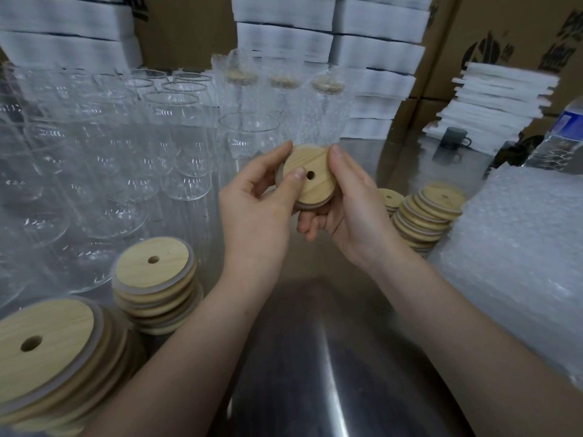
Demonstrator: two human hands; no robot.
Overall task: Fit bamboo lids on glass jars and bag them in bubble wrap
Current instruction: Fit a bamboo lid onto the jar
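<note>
- Head view: both hands meet over the middle of the metal table (331,357) and grip one bamboo lid (317,164) between them, held in the air and tilted toward the camera.
- The left hand (255,212) curls round the lid's left edge, its thumb pressing the top just beside the centre hole.
- The right hand (350,203) cups the lid from the right, with the thumb on its far rim and the fingers curled underneath.
- Just beyond the hands stands an open glass jar (249,134); many more empty jars (176,121) crowd the left side.
- Farther back, in the centre, lidded jars stand in bubble-wrap bags (328,102).
- Lid stacks sit near left (154,285), at the nearest left corner (47,348), and leaning just right of the hands (426,212).
- A pile of bubble wrap (520,247) fills the right side.
- Far right are a dark mug (454,138) and a water bottle (564,134).
- White foam sheets (284,36) and cardboard boxes (504,33) line the far side.
</note>
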